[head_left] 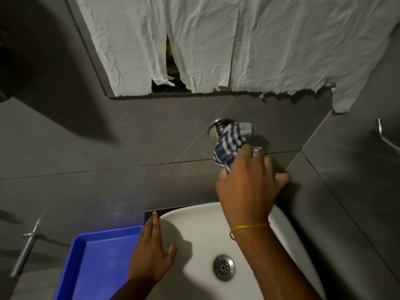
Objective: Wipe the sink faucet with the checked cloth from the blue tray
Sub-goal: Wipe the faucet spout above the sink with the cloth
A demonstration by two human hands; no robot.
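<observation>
The blue and white checked cloth [230,142] is bunched around the chrome wall faucet [217,129], covering most of it; only the round wall flange and a bit of the neck show. My right hand [249,182] grips the cloth's lower end, raised above the white sink [287,237]. My left hand [152,250] rests flat, fingers apart, on the sink's left rim beside the blue tray [80,254]. Nothing lies in the visible part of the tray.
A mirror above is covered with torn white paper towels [238,44]. The sink's metal drain [223,267] sits below my right forearm. A metal handle [26,250] sticks out at the left, a metal bar [385,137] at the right. Grey tiles surround everything.
</observation>
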